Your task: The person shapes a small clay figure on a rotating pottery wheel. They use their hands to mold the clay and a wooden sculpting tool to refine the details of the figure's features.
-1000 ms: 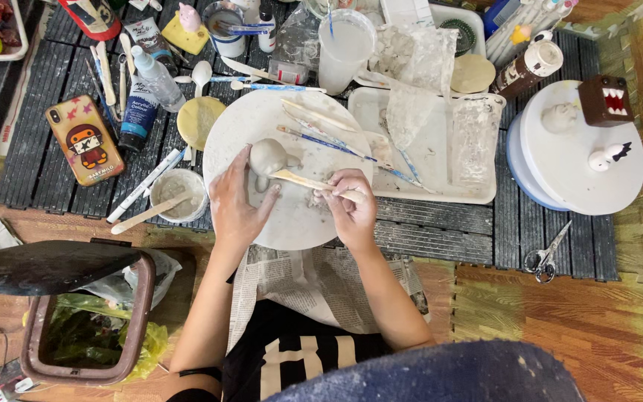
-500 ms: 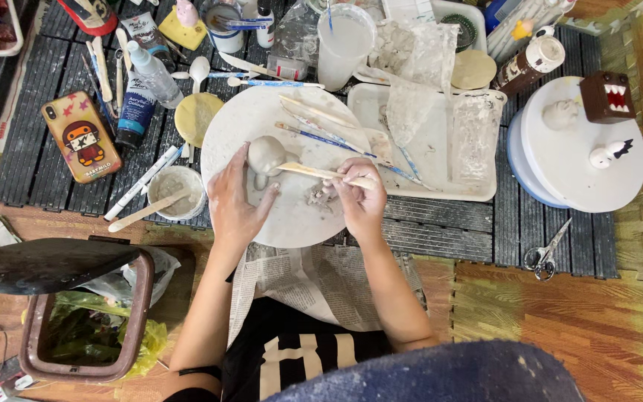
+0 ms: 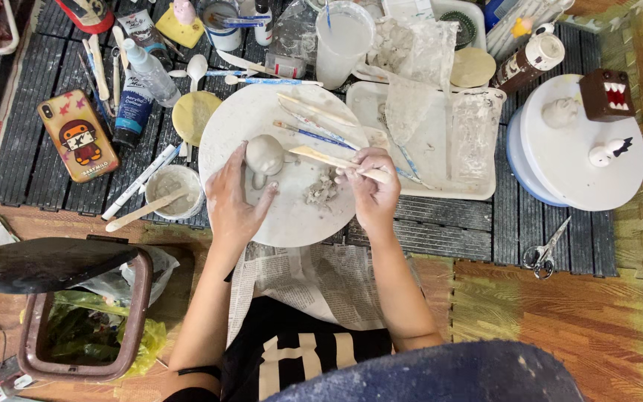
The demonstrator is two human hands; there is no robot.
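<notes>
The grey clay figure (image 3: 264, 156), rounded and matte, sits on my round white board (image 3: 292, 216), left of its middle. My left hand (image 3: 234, 199) cups it, thumb and fingers touching its side. My right hand (image 3: 370, 186) pinches a flat wooden tool (image 3: 321, 155), tip at the figure. Clay crumbs (image 3: 321, 190) lie between my hands. The board rests on dark ribbed mats (image 3: 31, 171) over a wooden floor (image 3: 560, 327); newspaper (image 3: 306, 275) covers my lap.
</notes>
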